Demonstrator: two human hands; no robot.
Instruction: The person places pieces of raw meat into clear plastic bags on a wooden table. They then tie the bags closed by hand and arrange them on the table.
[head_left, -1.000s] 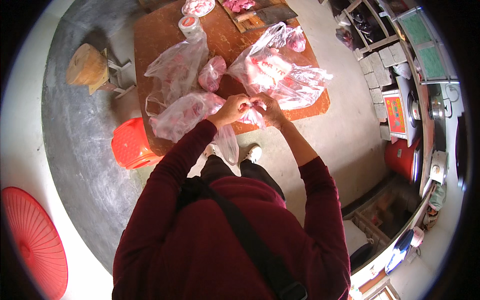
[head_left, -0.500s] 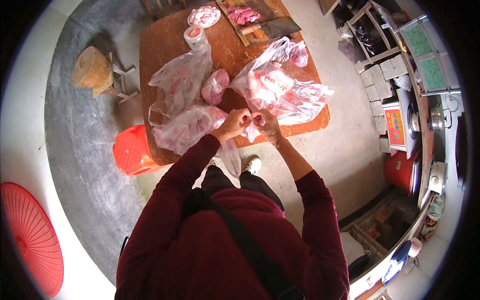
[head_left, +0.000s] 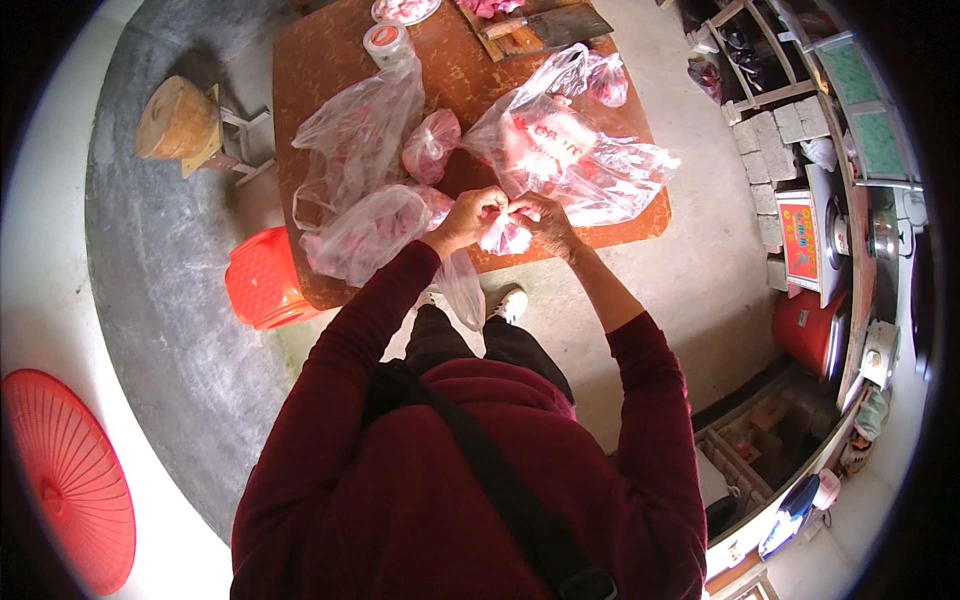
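Observation:
At the table's near edge, my left hand (head_left: 468,218) and my right hand (head_left: 547,226) meet, both closed with fingertips pinched at the gathered neck of a small clear plastic bag (head_left: 505,238). Something pink, like meat, fills this bag as it hangs below my fingers. Beside my left hand lies a filled clear bag (head_left: 360,238), with a larger crumpled bag (head_left: 358,140) behind it. A small knotted bag of pink meat (head_left: 432,147) rests just beyond my hands. Past my right hand spreads a large red-printed bag (head_left: 555,145) with meat inside, next to another small bag (head_left: 607,82).
On the brown table (head_left: 330,40) are a round lidded tub (head_left: 387,43), a plate of pale pieces (head_left: 404,9) and a cleaver (head_left: 565,25) on a board. A red stool (head_left: 265,282) stands left, a wooden block (head_left: 178,118) behind it. Shelving (head_left: 850,240) runs along the right.
The table and its things sit higher in the picture. My fingers have shifted on the small bag's neck, and more of its filled part shows below them.

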